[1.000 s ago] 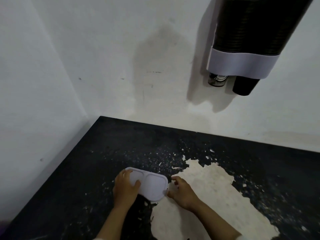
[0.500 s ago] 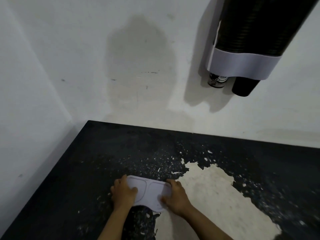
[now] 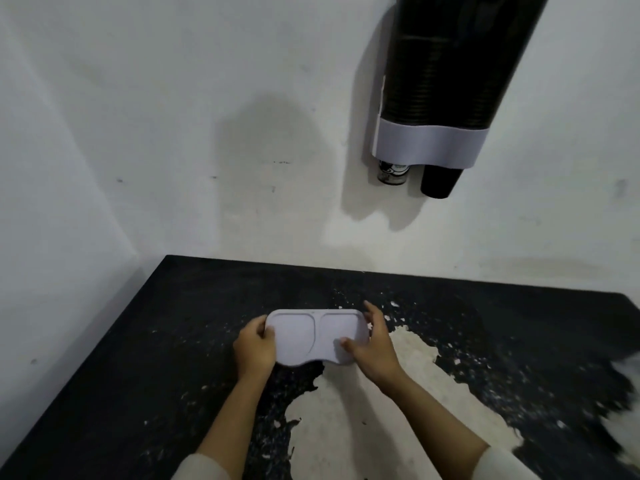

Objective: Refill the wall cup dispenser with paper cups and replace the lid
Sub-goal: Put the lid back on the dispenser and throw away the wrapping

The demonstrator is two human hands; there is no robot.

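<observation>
A white double-oval lid is held above the black table, tilted toward me. My left hand grips its left end, thumb on top. My right hand grips its right end, thumb on the lid's face and fingers behind the edge. The wall cup dispenser hangs at the upper right: a dark see-through double tube packed with stacked cups, with a white band at the bottom. A patterned cup and a black cup stick out below the band. The dispenser's top is out of frame.
The black tabletop has a large worn pale patch under and right of my hands. White walls meet in a corner at the left. A blurred pale shape shows at the right edge.
The lid lay on the table with my hands closing on its ends; now both hands hold it lifted off the surface and tilted up. The view has tipped slightly upward.
</observation>
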